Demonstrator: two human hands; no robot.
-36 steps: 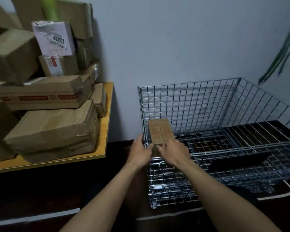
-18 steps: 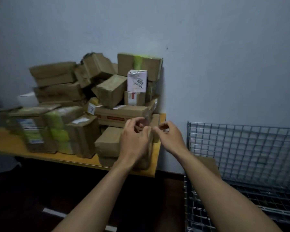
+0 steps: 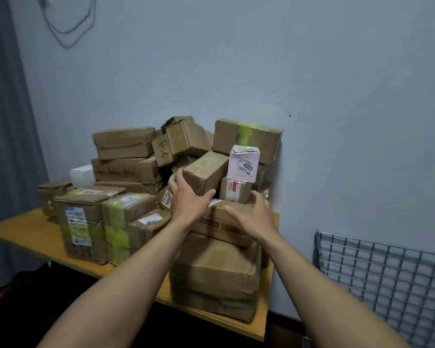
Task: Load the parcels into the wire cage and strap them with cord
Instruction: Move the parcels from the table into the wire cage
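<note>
I log the red-taped carton [image 3: 217, 223] lying long axis left-to-right, left hand [image 3: 189, 200] spread at its left end, right hand [image 3: 254, 218] spread over its right, neither gripping.

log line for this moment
step: pre-grasp | left hand: open, at tilted box | right hand: open, over red-taped box | wire cage: far right

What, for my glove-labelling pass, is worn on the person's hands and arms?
Nothing. Left hand and right hand are ungloved, no rings showing. Left forearm and right forearm are bare to the frame edge: no sleeves, watch or bands.
</note>
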